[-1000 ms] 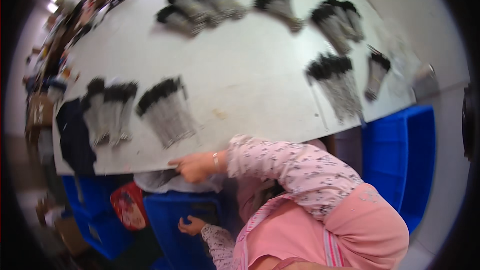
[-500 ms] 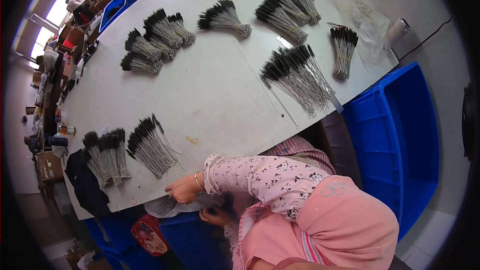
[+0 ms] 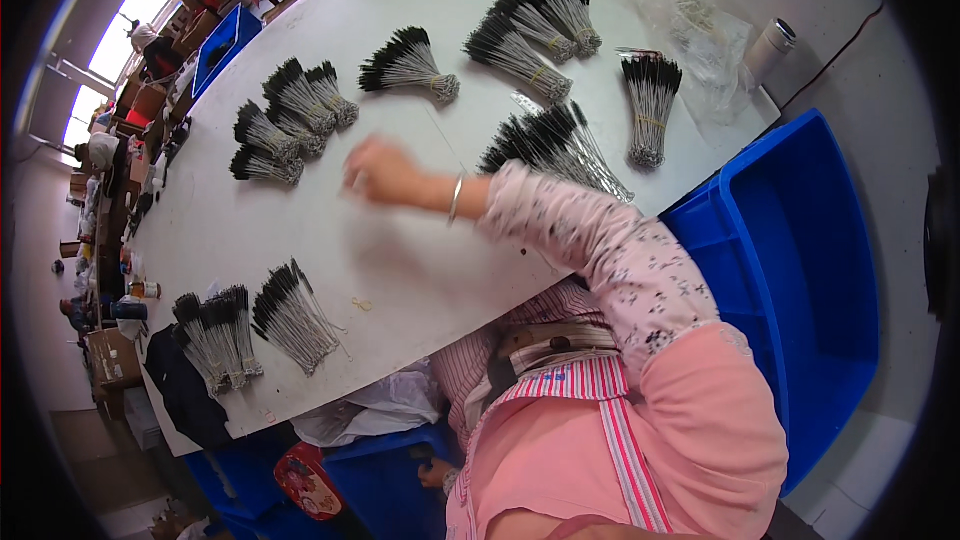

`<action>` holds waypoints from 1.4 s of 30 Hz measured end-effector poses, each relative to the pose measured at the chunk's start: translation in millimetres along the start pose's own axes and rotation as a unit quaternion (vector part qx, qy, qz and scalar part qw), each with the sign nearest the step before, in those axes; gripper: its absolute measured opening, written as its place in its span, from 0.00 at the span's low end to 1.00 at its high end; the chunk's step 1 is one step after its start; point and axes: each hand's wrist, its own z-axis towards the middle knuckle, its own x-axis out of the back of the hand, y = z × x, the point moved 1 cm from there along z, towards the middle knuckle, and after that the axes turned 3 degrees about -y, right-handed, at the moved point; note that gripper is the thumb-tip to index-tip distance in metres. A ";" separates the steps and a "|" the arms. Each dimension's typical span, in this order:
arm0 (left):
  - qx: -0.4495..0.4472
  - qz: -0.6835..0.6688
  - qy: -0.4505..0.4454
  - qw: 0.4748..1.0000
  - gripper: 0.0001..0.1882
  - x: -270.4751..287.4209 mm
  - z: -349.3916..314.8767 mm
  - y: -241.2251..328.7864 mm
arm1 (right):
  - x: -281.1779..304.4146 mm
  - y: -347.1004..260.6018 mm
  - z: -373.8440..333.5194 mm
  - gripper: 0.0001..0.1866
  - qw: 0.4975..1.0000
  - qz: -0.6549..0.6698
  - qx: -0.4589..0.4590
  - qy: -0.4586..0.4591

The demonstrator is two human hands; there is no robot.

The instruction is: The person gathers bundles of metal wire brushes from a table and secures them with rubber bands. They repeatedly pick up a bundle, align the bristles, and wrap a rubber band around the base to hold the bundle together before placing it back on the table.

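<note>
right hand (image 3: 385,172), motion-blurred, over the white table (image 3: 220,230), near bundled black-bristled brushes (image 3: 300,105) lying there; finger closure cannot be told. left hand (image 3: 435,473), below table level at a blue crate (image 3: 375,480); fingers shadowed, hold likewise indeterminable.

My right fingers (image 3: 360,176) have left the near edge of the white worktop (image 3: 220,240), where they were before, and now hang blurred over its middle. My pale pink, dark-flowered sleeve (image 3: 605,230) has swung across the loose fan of black-bristled wire brushes (image 3: 545,140), hiding its lower part. The crumpled white plastic bag (image 3: 385,400) is now clear of my arm. My left fingers (image 3: 431,475), close to the right ones half a second ago, have dropped well apart, beside the blue plastic bin (image 3: 375,470).
</note>
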 end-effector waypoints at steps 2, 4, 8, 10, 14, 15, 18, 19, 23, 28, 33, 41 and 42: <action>0.034 -0.003 0.017 0.999 0.19 1.4 -0.5 -6.3 | 67.5 61.5 7.6 0.08 0.963 -0.245 -0.079 0.086; 0.048 -0.016 0.023 0.998 0.19 2.1 2.4 -5.2 | 135.7 81.6 10.5 0.21 0.870 -0.365 -0.330 -0.010; 0.051 -0.015 0.029 0.998 0.19 3.7 7.3 10.1 | 181.8 123.1 -19.5 0.35 0.788 -0.403 -0.458 -0.085; 0.056 0.006 0.012 0.998 0.19 5.9 8.6 26.2 | 181.7 149.0 -38.0 0.33 0.767 -0.419 -0.478 -0.082; 0.067 -0.021 0.001 0.998 0.19 6.5 14.8 39.9 | 183.2 182.0 -66.7 0.25 0.805 -0.343 -0.483 -0.042; 0.062 -0.019 0.009 0.998 0.20 8.6 16.7 37.5 | 183.6 177.9 -64.3 0.22 0.812 -0.345 -0.469 -0.041; 0.065 -0.027 0.032 0.997 0.20 10.8 25.4 34.3 | 197.1 168.4 -56.4 0.17 0.836 -0.374 -0.402 -0.020; 0.080 -0.032 0.037 0.996 0.19 17.3 26.8 42.2 | 202.3 164.9 -51.6 0.17 0.840 -0.359 -0.405 -0.022; 0.016 -0.063 0.059 0.996 0.19 40.2 49.6 67.5 | 224.6 137.3 -23.2 0.19 0.884 -0.211 -0.418 -0.002; -0.090 -0.266 0.060 0.958 0.17 91.5 24.1 211.6 | 204.1 72.6 -10.4 0.17 0.792 0.403 -0.458 -0.005; -0.172 -0.464 -0.122 0.860 0.12 103.7 -15.4 327.3 | 152.5 -16.7 -34.7 0.21 0.583 0.677 -0.431 -0.127; -0.121 -0.525 -0.498 0.679 0.13 148.0 -111.8 429.7 | 92.2 -113.0 -100.0 0.26 0.301 0.815 -0.437 -0.234; -0.099 -0.527 -0.531 0.657 0.14 145.0 -115.6 431.1 | 88.6 -121.3 -105.2 0.27 0.281 0.820 -0.437 -0.239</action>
